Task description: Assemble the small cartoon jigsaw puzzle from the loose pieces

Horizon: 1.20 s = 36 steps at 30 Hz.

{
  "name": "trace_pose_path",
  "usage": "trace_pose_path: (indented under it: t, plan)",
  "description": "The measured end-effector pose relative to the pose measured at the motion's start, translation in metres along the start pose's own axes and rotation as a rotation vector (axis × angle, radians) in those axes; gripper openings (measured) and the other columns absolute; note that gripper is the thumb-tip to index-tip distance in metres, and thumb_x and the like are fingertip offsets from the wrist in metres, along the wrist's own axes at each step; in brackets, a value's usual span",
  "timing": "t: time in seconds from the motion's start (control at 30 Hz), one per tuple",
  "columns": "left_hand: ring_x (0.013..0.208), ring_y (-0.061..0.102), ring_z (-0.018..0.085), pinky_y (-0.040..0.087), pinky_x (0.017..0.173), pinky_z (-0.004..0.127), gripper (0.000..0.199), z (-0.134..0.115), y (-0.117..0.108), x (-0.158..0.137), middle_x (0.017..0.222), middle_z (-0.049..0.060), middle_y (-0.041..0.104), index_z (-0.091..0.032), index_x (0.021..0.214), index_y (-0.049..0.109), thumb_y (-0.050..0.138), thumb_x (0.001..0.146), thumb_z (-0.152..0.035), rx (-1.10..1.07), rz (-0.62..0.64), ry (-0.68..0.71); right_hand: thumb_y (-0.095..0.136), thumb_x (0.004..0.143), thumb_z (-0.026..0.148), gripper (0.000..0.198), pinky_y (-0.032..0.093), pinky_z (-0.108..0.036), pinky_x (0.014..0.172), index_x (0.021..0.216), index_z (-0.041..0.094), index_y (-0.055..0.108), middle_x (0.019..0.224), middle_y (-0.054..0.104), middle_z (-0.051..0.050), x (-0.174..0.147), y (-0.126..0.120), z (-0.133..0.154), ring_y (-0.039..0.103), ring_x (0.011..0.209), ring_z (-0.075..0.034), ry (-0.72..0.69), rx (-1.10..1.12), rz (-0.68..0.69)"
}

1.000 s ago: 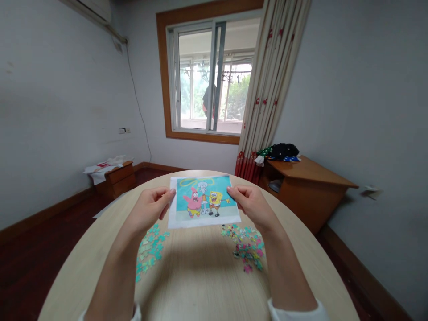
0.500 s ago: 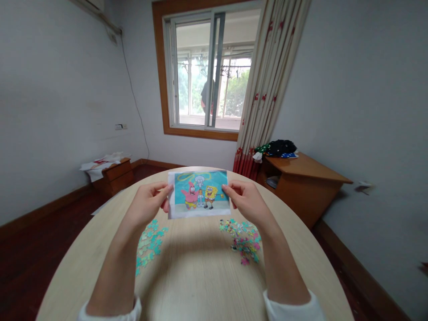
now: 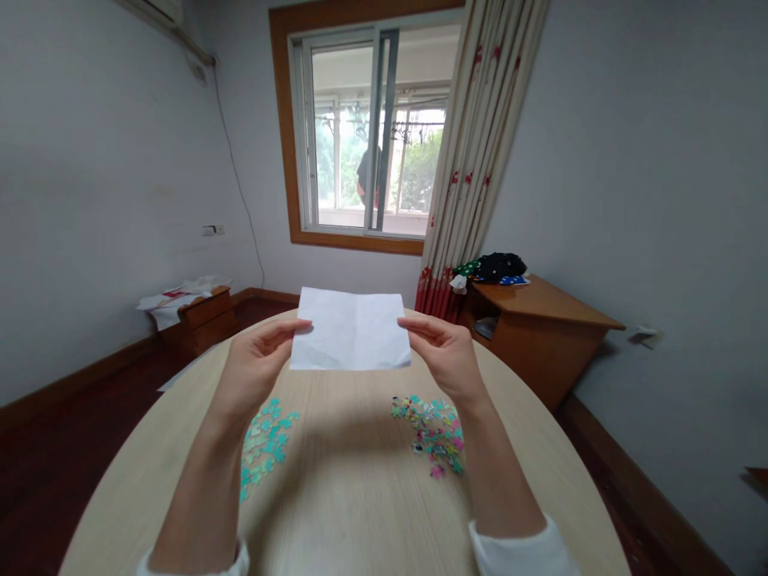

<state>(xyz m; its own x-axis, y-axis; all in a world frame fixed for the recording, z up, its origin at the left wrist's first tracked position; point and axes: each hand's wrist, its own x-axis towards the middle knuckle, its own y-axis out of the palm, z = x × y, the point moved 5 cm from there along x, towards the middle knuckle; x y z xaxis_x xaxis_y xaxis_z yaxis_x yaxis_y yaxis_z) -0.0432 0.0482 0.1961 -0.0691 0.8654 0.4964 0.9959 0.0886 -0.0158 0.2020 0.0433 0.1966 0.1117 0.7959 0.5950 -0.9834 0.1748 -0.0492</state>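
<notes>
In the head view, the paper sheet [image 3: 353, 332] is now flipped, its cartoon print presumably unavailable for reference. Raised toward the bench's [image 3: 348, 496] far edge, it is side-pinched by the left grip [image 3: 255, 364] and right grip [image 3: 449, 358].

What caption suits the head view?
Left hand and right hand hold a white rectangular paper sheet over a pale wooden table with teal jigsaw pieces and multicoloured pieces.

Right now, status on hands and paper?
Left hand, right hand: pinching paper by opposite sides. Paper above table, blank side showing. Puzzle pieces in two groups; nothing blocking.
</notes>
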Motion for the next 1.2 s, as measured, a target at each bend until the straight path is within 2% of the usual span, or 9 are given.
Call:
trace_pose_path:
  t: [0.3, 0.4, 0.47, 0.53, 0.67, 0.8, 0.97, 1.2]
  plan:
    - [0.083, 0.064, 0.021, 0.051, 0.074, 0.031, 0.027, -0.003, 0.000, 0.001, 0.090, 0.009, 0.071, -0.014, 0.082, 0.072, 0.069, 0.063, -0.033, 0.041, 0.003, 0.043, 0.065, 0.070, 0.032, 0.017, 0.051, -0.037, 0.083, 0.079, 0.019, 0.072, 0.086, 0.072, -0.006, -0.001, -0.004, 0.006, 0.065, 0.085, -0.020, -0.099, -0.063, -0.084]
    - [0.069, 0.062, 0.017, 0.049, 0.066, 0.026, 0.021, -0.003, 0.001, 0.003, 0.072, 0.006, 0.069, -0.015, 0.070, 0.069, 0.069, 0.062, -0.034, 0.086, 0.018, 0.046, 0.064, 0.072, 0.035, 0.018, 0.050, -0.034, 0.076, 0.076, 0.019, 0.070, 0.082, 0.070, -0.006, -0.001, -0.003, 0.009, 0.063, 0.077, -0.019, -0.112, -0.098, -0.053]
    - [0.055, 0.054, 0.013, 0.044, 0.054, 0.022, 0.022, -0.002, 0.002, 0.003, 0.054, 0.001, 0.060, -0.016, 0.058, 0.063, 0.066, 0.065, -0.037, 0.159, 0.022, 0.028, 0.064, 0.072, 0.039, 0.022, 0.049, -0.030, 0.065, 0.074, 0.017, 0.068, 0.073, 0.067, -0.005, -0.001, -0.001, 0.008, 0.060, 0.066, -0.016, -0.080, -0.135, -0.009]
    - [0.047, 0.046, 0.011, 0.038, 0.046, 0.020, 0.028, -0.001, 0.002, 0.003, 0.046, -0.001, 0.051, -0.017, 0.051, 0.056, 0.062, 0.067, -0.040, 0.221, 0.029, -0.001, 0.064, 0.071, 0.043, 0.026, 0.044, -0.027, 0.054, 0.070, 0.016, 0.065, 0.060, 0.061, -0.002, -0.001, 0.001, 0.006, 0.053, 0.055, -0.013, -0.027, -0.183, 0.021]
    - [0.051, 0.047, 0.012, 0.037, 0.047, 0.021, 0.033, 0.002, 0.007, 0.002, 0.053, 0.001, 0.054, -0.017, 0.051, 0.050, 0.058, 0.068, -0.044, 0.219, 0.111, -0.051, 0.060, 0.072, 0.044, 0.030, 0.031, -0.024, 0.047, 0.061, 0.016, 0.058, 0.051, 0.047, 0.002, 0.000, 0.002, 0.004, 0.039, 0.049, -0.010, 0.033, -0.261, 0.078]
    - [0.047, 0.040, 0.010, 0.032, 0.044, 0.020, 0.033, 0.001, 0.010, 0.002, 0.050, -0.002, 0.047, -0.018, 0.052, 0.047, 0.056, 0.070, -0.044, 0.190, 0.119, -0.031, 0.056, 0.074, 0.045, 0.034, 0.029, -0.024, 0.050, 0.055, 0.017, 0.051, 0.054, 0.044, 0.001, -0.001, 0.005, 0.004, 0.037, 0.053, -0.010, 0.067, -0.234, 0.142]
    - [0.044, 0.029, 0.007, 0.025, 0.041, 0.019, 0.033, 0.000, 0.012, 0.001, 0.047, -0.005, 0.035, -0.018, 0.052, 0.043, 0.053, 0.073, -0.042, 0.136, 0.111, -0.014, 0.056, 0.074, 0.048, 0.040, 0.025, -0.025, 0.051, 0.051, 0.019, 0.040, 0.054, 0.032, 0.004, -0.003, 0.006, 0.007, 0.027, 0.052, -0.009, 0.089, -0.118, 0.173]
    - [0.045, 0.028, 0.008, 0.024, 0.042, 0.021, 0.034, 0.003, 0.010, 0.001, 0.048, -0.005, 0.033, -0.018, 0.053, 0.044, 0.053, 0.074, -0.043, 0.129, 0.109, -0.016, 0.054, 0.075, 0.055, 0.046, 0.021, -0.025, 0.049, 0.052, 0.019, 0.036, 0.054, 0.027, 0.005, -0.004, 0.005, 0.004, 0.024, 0.052, -0.009, 0.123, -0.049, 0.194]
